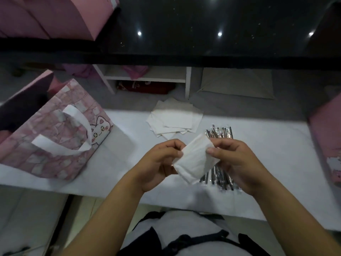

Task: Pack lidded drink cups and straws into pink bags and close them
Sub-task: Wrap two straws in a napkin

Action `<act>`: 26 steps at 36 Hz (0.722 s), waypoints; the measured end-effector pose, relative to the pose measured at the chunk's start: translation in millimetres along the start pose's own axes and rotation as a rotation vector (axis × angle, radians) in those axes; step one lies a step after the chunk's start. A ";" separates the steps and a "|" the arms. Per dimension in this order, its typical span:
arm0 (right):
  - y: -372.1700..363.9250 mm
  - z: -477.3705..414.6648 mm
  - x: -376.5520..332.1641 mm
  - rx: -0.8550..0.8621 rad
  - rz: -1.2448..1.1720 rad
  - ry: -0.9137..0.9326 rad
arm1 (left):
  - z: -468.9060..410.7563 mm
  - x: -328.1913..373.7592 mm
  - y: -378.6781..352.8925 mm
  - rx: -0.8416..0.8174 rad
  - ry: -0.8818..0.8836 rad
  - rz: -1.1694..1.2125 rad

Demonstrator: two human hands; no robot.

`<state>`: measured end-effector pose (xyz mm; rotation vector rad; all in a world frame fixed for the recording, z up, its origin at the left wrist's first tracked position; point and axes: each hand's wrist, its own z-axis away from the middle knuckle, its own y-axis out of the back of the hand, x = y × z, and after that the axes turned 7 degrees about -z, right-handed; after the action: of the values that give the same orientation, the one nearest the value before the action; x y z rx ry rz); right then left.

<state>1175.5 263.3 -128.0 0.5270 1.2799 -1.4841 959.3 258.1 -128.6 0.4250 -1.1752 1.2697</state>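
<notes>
1. A white table top runs across the middle of the frame, from the left edge to the right. Its near edge cuts across the lower part just above the person's light shirt with dark straps.
2. At centre, above the table, the left hand and right hand hold a folded white napkin between them. The left thumb and curled fingers pinch its left edge, and the right thumb and forefinger pinch its upper right corner.
3. A bundle of wrapped straws lies on the table directly under the napkin and right hand. Its ends show above and below them.
4. Just beyond the hands, at upper centre of the table, a loose stack of napkins lies fanned out and overhangs the far edge.
5. At centre left a pink bag with a cartoon cat and white handles sits on the table. Its dark mouth opens toward the upper left.
6. A second pink bag shows partly at the right edge.
7. Across the top of the frame runs a glossy black counter speckled with reflected lights. More pink bags sit at its upper left corner.
8. Under that counter, beyond the table, stands a white shelf unit with a dark red item beneath it. To the right of it a grey cushion lies on a grey surface.
</notes>
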 end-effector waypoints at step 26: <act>9.4 -4.4 41.2 0.173 0.009 -0.101 | 5.6 -45.6 -5.0 0.495 0.057 -0.124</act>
<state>1168.4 251.2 -168.2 0.5621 1.0762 -1.6023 967.6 228.9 -163.5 0.8058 -0.7651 1.4492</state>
